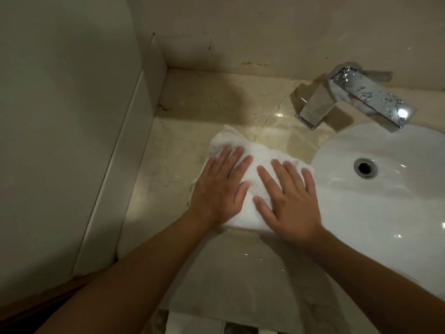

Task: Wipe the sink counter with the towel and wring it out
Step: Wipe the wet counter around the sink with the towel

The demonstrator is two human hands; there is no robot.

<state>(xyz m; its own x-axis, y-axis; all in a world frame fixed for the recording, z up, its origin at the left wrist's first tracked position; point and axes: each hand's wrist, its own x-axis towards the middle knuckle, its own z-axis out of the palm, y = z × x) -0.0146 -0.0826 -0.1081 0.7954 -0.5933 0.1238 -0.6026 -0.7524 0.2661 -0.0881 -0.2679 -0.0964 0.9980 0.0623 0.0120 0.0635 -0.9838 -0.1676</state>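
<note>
The crumpled white cloth towel (252,184) is pressed flat on the beige marble sink counter (183,131), just left of the rim of the white oval ceramic basin (385,213). Bare counter is left beyond the fingertips, up to the back wall, and to the left of the hands, where a pale side wall panel (72,116) closes it off. The chrome square-bodied faucet (356,97), wet with droplets, is seen ahead and to the right of the hands.

The left hand (221,189) and the right hand (289,201) are laid palm-down side by side on the towel, fingers straight and spread, nothing gripped. Both forearms are stretched forward. The towel's long axis is run from far-left to near-right, one corner pointed away past the left fingertips.
</note>
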